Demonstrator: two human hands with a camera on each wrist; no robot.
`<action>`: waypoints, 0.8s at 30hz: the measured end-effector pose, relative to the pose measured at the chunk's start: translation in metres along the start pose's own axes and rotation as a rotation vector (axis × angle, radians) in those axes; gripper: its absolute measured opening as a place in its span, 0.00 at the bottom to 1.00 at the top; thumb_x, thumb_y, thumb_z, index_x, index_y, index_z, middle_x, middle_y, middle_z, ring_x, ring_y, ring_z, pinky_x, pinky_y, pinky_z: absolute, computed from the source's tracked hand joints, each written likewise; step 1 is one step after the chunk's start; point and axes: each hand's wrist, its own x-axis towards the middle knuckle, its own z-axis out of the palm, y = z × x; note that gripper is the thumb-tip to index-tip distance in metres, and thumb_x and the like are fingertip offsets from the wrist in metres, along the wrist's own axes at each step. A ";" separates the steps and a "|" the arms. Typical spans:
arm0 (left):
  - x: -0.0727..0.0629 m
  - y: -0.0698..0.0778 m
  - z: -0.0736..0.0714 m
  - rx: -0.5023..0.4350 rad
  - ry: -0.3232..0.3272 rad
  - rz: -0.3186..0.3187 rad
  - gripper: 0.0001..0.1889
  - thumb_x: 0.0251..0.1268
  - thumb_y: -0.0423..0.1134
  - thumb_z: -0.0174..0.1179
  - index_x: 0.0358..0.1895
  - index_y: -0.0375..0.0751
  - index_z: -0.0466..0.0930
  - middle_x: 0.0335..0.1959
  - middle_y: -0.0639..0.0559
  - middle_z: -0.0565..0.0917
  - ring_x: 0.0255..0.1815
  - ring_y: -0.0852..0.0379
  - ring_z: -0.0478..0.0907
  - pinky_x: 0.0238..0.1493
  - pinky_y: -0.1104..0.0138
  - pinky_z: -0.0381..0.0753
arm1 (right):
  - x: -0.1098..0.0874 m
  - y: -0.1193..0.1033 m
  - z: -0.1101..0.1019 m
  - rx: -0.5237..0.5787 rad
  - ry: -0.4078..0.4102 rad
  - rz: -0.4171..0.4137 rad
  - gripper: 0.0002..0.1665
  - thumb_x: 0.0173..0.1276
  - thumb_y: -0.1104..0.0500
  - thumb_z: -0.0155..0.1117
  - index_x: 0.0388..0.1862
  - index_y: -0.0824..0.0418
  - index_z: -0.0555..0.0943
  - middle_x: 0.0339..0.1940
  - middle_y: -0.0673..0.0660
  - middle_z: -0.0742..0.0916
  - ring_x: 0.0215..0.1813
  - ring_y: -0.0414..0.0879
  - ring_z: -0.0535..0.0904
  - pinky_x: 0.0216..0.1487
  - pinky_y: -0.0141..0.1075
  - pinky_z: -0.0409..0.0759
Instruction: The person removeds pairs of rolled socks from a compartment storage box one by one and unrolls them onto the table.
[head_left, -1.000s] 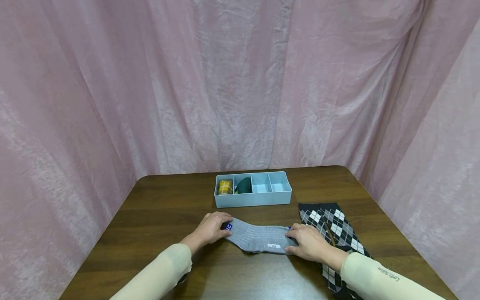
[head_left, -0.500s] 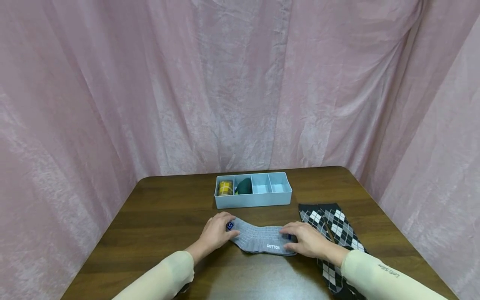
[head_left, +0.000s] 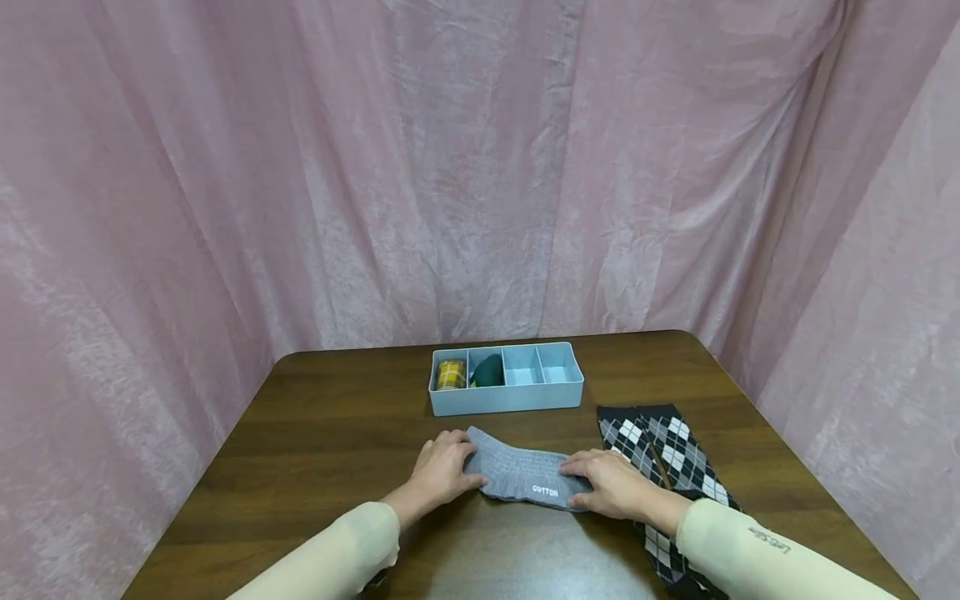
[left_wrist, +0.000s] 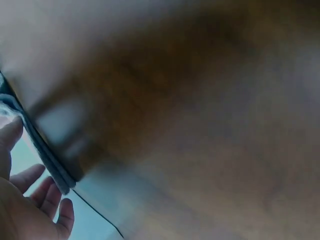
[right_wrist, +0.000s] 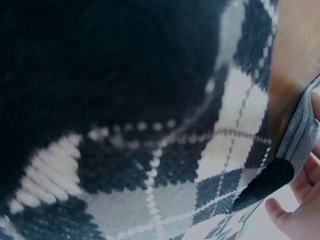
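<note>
A grey ribbed sock [head_left: 517,473] with white "COTTON" lettering lies across the wooden table in the head view. At its left end my left hand [head_left: 442,468] grips the cuff, thumb on the near side, fingers beyond. The left wrist view has the sock's layered edge [left_wrist: 40,145] between thumb and fingers [left_wrist: 27,177]. My right hand [head_left: 611,483] holds the sock's other end, index finger and thumb set apart across its width. In the right wrist view, part of the grey sock [right_wrist: 302,130] shows beside the right hand [right_wrist: 300,215].
Black, white and grey argyle socks [head_left: 678,450] lie on the right, partly beneath the right forearm. Farther back stands a light blue divided box [head_left: 506,402] containing a yellow-banded roll [head_left: 451,375] and a dark green item [head_left: 489,372]. Pink curtains [head_left: 480,167] hang behind the table [head_left: 337,417].
My left hand has moved right and inward over the sock's end, covering the blue label. The sock's left end sits slightly higher. My right hand has shifted a little left along the sock.
</note>
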 end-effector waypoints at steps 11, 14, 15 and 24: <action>0.015 -0.009 -0.002 0.000 -0.052 0.078 0.28 0.57 0.54 0.72 0.56 0.38 0.83 0.58 0.45 0.79 0.60 0.47 0.72 0.54 0.52 0.73 | -0.007 -0.011 0.002 -0.021 0.009 0.005 0.28 0.61 0.44 0.72 0.54 0.60 0.84 0.53 0.55 0.84 0.55 0.54 0.80 0.56 0.55 0.74; 0.020 -0.011 -0.002 -0.010 -0.072 0.095 0.28 0.58 0.52 0.71 0.57 0.38 0.83 0.60 0.45 0.78 0.63 0.46 0.71 0.57 0.51 0.72 | -0.010 -0.015 0.003 -0.027 0.018 0.021 0.28 0.61 0.44 0.72 0.53 0.60 0.85 0.51 0.55 0.85 0.54 0.53 0.80 0.55 0.55 0.74; 0.022 -0.012 -0.002 -0.016 -0.080 0.099 0.28 0.58 0.52 0.71 0.57 0.38 0.83 0.61 0.45 0.78 0.64 0.46 0.70 0.58 0.50 0.71 | -0.011 -0.017 0.003 -0.028 0.022 0.026 0.28 0.61 0.43 0.72 0.53 0.60 0.85 0.51 0.55 0.85 0.54 0.53 0.80 0.55 0.54 0.74; 0.032 -0.008 0.000 0.020 -0.094 0.047 0.28 0.60 0.52 0.70 0.59 0.38 0.82 0.65 0.44 0.76 0.67 0.45 0.69 0.63 0.48 0.68 | -0.020 -0.035 0.007 -0.027 0.057 0.035 0.25 0.66 0.40 0.66 0.48 0.58 0.87 0.45 0.50 0.85 0.49 0.47 0.81 0.53 0.51 0.75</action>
